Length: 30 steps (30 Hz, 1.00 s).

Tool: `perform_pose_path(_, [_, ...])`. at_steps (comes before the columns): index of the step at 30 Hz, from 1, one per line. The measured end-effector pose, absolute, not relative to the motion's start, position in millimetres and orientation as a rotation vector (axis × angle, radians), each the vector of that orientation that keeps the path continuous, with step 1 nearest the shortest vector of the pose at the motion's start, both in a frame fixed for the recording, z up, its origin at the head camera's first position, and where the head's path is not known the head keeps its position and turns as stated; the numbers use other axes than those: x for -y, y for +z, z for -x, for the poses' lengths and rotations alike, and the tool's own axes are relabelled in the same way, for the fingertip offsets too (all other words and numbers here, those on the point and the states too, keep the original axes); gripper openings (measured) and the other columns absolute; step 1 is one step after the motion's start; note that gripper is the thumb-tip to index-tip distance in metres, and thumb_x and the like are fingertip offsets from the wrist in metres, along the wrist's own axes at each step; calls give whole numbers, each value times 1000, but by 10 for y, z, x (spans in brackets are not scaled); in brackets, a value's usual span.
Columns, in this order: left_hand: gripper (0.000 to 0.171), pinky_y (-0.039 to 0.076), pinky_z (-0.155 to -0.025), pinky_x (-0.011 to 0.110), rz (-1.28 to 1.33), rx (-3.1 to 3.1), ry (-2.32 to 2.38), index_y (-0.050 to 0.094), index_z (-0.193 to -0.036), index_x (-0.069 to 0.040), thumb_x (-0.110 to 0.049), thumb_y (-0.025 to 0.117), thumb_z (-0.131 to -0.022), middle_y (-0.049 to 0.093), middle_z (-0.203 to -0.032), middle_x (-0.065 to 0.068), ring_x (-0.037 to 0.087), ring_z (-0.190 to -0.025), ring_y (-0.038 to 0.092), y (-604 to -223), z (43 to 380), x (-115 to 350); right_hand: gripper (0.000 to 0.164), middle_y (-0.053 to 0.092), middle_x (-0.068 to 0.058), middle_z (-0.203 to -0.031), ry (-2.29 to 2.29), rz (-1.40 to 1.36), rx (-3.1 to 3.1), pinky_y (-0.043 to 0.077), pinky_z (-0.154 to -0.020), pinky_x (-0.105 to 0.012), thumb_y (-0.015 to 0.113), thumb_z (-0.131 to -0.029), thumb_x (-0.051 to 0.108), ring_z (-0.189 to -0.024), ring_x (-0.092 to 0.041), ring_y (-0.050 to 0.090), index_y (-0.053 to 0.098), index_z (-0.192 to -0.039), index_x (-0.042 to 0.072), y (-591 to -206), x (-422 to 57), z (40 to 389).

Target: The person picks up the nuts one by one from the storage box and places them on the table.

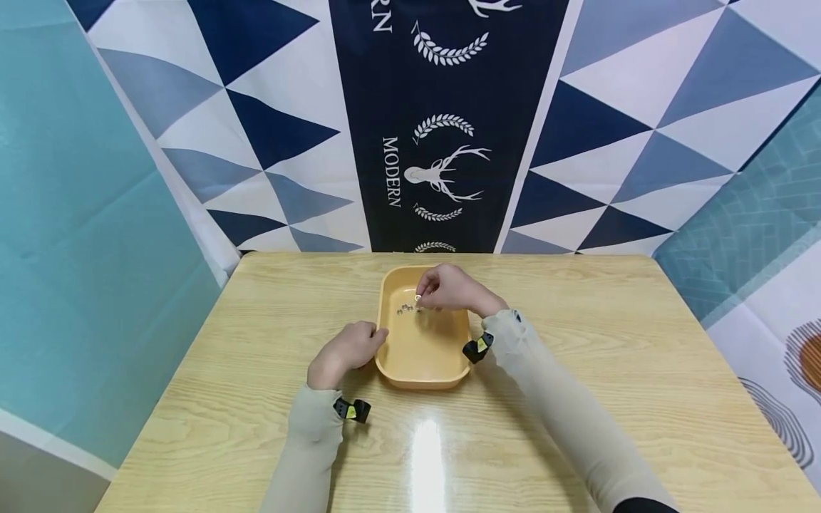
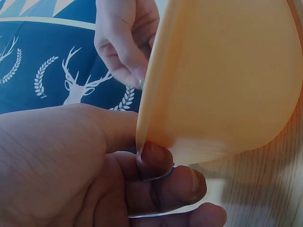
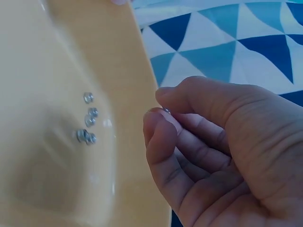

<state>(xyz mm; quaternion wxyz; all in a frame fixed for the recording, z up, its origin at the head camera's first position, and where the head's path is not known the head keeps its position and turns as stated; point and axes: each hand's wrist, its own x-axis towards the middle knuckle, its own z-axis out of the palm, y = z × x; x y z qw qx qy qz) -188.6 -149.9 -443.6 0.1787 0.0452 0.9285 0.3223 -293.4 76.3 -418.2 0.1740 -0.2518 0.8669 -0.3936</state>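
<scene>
A yellow plastic tray (image 1: 423, 360) stands on the table. My left hand (image 1: 349, 348) pinches its left rim, thumb on the inner side and fingers against the outside, as the left wrist view shows. Over the tray's far part is my right hand (image 1: 457, 288), with a small shiny metal piece (image 3: 166, 110) pinched between thumb and forefinger. The fingertips hide most of this piece. Several similar silvery round pieces (image 3: 88, 98) lie on the tray floor below, in a loose row toward its far end.
The light wooden table (image 1: 256, 313) reaches out on both sides of the tray. Behind its far edge hangs a patterned cloth (image 1: 442, 214) with a deer-head print and blue triangles. A teal cloth (image 1: 96, 214) hangs on the left.
</scene>
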Motion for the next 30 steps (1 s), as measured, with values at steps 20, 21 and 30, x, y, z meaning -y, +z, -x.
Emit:
perform_pose_path(20, [41, 39, -55, 30, -142, -2622, 923, 56, -82, -10, -33, 39, -111, 46, -60, 3, 17, -51, 44, -4440, 1874, 1502, 9, 72, -10, -85, -1228, 646, -2473, 60, -67, -35, 73, -92, 9, -69, -19, 67, 72, -97, 2, -4028, -1229, 2939])
perform_pose_path(21, [40, 40, -55, 30, -142, -2620, 922, 56, -82, -10, -33, 39, -111, 46, -60, 2, 17, -51, 45, -4441, 1872, 1501, 10, 72, -10, -85, -1224, 638, -2481, 60, -67, -35, 73, -92, 10, -69, -19, 67, 72, -98, 2, -4026, -1249, 2938])
perform_pose_path(30, [42, 40, -54, 29, -127, -2608, 931, 59, -87, -7, -34, 39, -111, 46, -58, 2, 17, -50, 44, -4448, 1880, 1516, 10, 70, -9, -86, -1239, 589, -2520, 58, -66, -32, 75, -91, 10, -70, -19, 67, 71, -97, 2, -4060, -1455, 2935])
